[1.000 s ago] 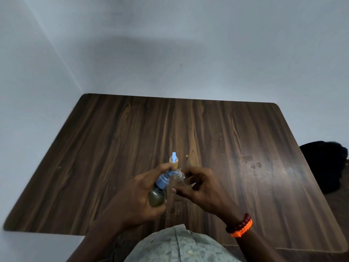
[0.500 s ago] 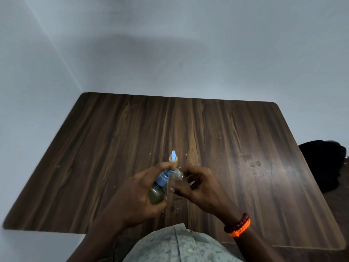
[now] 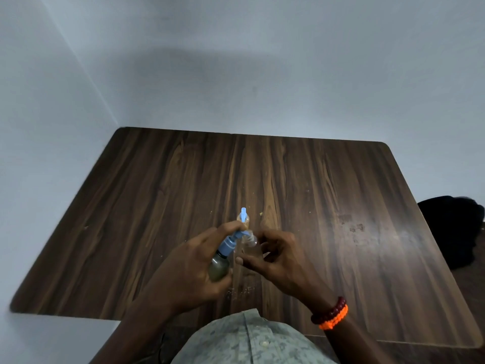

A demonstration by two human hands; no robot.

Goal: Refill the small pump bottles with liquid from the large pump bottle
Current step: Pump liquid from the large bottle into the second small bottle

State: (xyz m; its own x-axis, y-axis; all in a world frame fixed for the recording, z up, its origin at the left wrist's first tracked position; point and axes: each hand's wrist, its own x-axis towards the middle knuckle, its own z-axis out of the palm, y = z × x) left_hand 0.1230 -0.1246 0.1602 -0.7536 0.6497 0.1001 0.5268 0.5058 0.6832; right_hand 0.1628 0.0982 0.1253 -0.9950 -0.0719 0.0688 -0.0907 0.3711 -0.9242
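Above the near middle of a wooden table (image 3: 157, 206), the left hand (image 3: 194, 269) grips a tilted pump bottle (image 3: 223, 261), blue nozzle pointing to 1 o'clock. The right hand (image 3: 275, 258) pinches a small clear bottle (image 3: 250, 241) touching the nozzle.

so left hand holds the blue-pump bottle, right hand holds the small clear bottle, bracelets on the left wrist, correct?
Not quite: the bracelets are on the right wrist, as the head view shows. The rest stands: left hand holds the blue-pump bottle, right hand holds the small clear bottle.
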